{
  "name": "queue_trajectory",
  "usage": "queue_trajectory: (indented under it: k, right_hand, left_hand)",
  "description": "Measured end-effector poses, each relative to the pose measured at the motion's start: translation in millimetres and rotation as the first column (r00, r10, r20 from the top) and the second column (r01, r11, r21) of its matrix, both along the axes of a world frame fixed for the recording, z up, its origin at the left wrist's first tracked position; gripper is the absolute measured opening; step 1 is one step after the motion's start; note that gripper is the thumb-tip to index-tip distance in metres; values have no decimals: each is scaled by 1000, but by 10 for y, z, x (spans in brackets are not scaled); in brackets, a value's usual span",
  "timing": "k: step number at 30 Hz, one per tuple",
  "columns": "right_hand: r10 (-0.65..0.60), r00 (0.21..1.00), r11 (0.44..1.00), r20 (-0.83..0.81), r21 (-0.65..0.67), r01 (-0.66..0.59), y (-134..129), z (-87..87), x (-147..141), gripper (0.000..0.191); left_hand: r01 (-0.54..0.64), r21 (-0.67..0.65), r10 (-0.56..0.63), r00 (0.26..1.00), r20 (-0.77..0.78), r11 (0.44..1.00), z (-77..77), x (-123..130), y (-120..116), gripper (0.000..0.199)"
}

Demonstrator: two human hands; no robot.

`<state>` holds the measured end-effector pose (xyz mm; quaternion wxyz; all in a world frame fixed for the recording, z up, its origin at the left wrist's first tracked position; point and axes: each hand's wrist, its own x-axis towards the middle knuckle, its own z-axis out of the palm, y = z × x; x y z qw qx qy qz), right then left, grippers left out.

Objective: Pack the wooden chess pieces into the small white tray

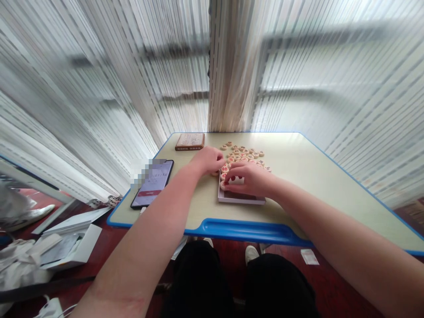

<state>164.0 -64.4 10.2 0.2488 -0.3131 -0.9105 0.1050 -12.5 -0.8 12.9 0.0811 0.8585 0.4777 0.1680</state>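
Observation:
Round wooden xiangqi pieces (244, 159) with red and dark characters lie in a loose cluster on the table. Just in front of them is a shallow white box tray (241, 200), with a few pieces (224, 169) lined up along its left side. My right hand (250, 176) reaches over the tray, its fingertips closed on a xiangqi piece (223, 185) at the left wall. At the tray's far left corner is my left hand (211, 160), fingers curled; what they hold, if anything, is hidden. One piece (215, 173) shows beneath that hand, outside the tray.
A brown patterned box (190, 141) sits at the table's back left. On the left edge lies a phone (154, 183) with its screen lit. The pale table (318, 185) has a blue rim and a blue front trough (245, 229). Curtains (228, 66) hang right behind it.

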Motion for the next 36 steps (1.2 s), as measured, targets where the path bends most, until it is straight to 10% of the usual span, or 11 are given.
queue_trajectory:
  k: [14, 25, 36]
  right_hand:
    - [-20, 997, 998, -76, -53, 16, 51, -17, 40, 13]
    - [-575, 809, 815, -122, 0, 579, 397, -96, 324, 22]
    - [-257, 962, 961, 94, -81, 264, 282, -28, 300, 12]
  left_hand:
    - [5, 5, -5, 1000, -16, 1000, 1, -1, 13, 28]
    - [-3, -16, 3, 1000, -23, 1000, -27, -2, 12, 27]
    - [-37, -72, 37, 999, -3, 997, -36, -21, 6, 28]
